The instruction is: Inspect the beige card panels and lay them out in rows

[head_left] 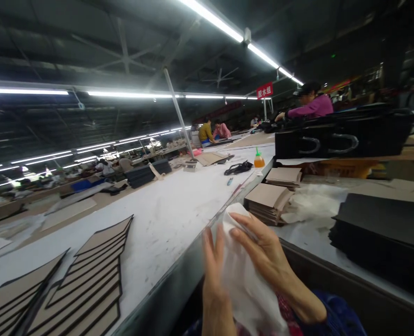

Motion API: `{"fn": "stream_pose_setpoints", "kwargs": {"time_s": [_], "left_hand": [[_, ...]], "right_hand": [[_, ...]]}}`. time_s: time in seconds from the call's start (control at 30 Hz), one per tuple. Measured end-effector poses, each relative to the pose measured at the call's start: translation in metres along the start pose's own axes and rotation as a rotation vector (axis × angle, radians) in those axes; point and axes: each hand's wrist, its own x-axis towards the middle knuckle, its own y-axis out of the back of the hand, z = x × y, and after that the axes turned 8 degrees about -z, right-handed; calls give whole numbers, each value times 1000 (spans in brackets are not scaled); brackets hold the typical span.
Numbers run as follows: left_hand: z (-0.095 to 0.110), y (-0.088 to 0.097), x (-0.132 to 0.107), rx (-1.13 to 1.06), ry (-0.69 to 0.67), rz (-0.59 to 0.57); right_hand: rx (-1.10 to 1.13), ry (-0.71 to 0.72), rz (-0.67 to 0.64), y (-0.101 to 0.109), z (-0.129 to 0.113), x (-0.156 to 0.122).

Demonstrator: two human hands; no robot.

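A crumpled white cloth [243, 280] hangs in front of me at the table's edge, draped down toward my lap. My right hand [264, 249] grips its upper part, the thumb and fingers bent over the folds. My left hand [214, 268] is upright against the cloth's left side, its fingers stretched out, a little apart and smeared by motion. To the left on the table lie fanned rows of beige panels with dark edges [91, 268]. Which material the white piece is made of is hard to make out; it looks thin and soft.
A white-topped table [168, 200] runs away from me. On it are an orange glue bottle with a green tip [259, 160] and a black strap bundle [240, 168]. Right are stacked beige boards [268, 198], black sheets [382, 233] and black bags [343, 137]. A co-worker in purple [313, 107] stands beyond.
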Motion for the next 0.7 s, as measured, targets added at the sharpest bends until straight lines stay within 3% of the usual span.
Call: {"fn": "stream_pose_setpoints", "kwargs": {"time_s": [0.1, 0.2, 0.33, 0.53, 0.7], "left_hand": [[12, 1, -9, 10, -66, -34], [26, 1, -15, 169, -151, -25], [33, 0, -20, 328, -113, -36], [43, -8, -21, 206, -85, 26], [55, -11, -21, 147, -43, 6]], "right_hand": [[-96, 81, -29, 6, -7, 0], [-178, 137, -65, 8, -13, -2], [-308, 209, -29, 1, -16, -8], [-390, 266, 91, -8, -26, -16], [-394, 213, 51, -2, -38, -21]]}}
